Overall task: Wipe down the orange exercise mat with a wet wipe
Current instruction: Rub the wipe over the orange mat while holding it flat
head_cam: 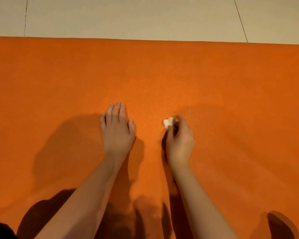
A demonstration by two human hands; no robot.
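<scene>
The orange exercise mat (162, 69) fills most of the view, lying flat on the floor. My left hand (116, 128) rests palm down on it with straight fingers, left of the middle. My right hand (179, 137) is curled around a small bunched white wet wipe (168, 122), which sticks out beyond my fingers and is pressed against the mat. The right hand is slightly blurred. Both bare forearms reach in from the bottom edge.
Beige floor tiles (145, 16) with dark grout lines lie beyond the mat's far edge. Shadows of my arms and body fall across the near part of the mat. A dark shape sits at the bottom left corner (0, 230).
</scene>
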